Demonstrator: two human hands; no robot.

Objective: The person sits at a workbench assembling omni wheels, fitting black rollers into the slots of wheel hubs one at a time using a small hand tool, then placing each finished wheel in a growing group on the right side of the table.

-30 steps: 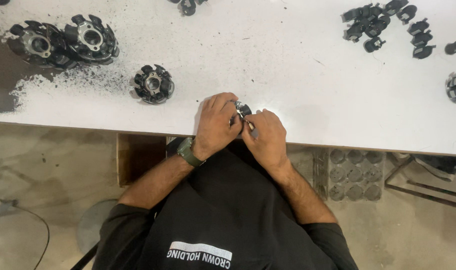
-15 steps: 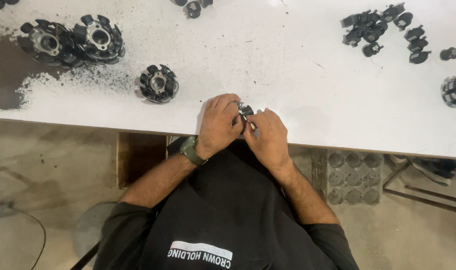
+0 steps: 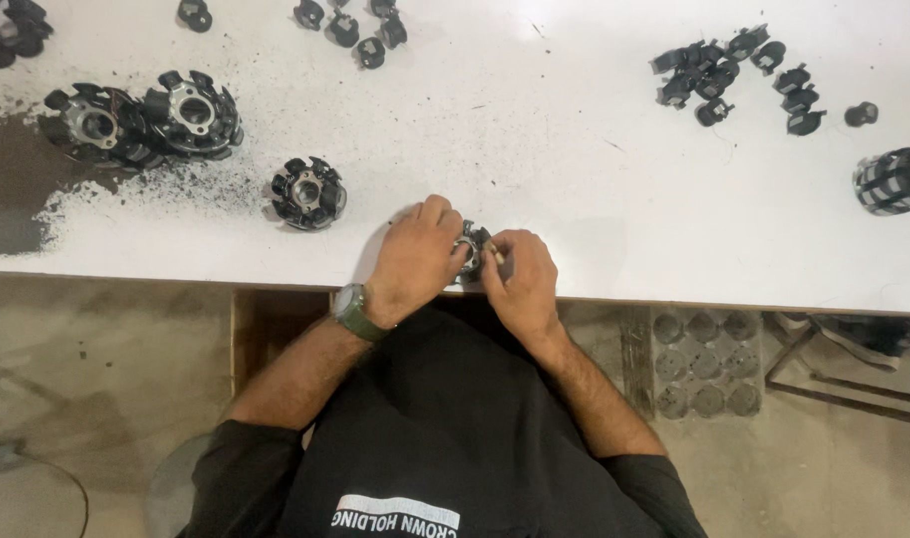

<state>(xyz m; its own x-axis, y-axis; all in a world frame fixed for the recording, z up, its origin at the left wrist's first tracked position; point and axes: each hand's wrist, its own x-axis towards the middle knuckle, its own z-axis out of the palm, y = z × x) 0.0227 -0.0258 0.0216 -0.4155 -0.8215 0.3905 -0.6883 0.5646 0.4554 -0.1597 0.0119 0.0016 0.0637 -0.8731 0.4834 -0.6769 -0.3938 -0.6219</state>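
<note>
Stator (image 3: pixel 472 242) sits at centre frame, on the near table (image 3: pixel 575 189) edge. Left hand (image 3: pixel 415 261) fingers clamped round it; right hand (image 3: pixel 520 279) pinches a thin tool against its rim. Judgement: keep the left grip firm, work one pole at a time, small strokes. Loose black caps (image 3: pixel 734 70) upper right, other stators (image 3: pixel 141 120) upper left.
</note>
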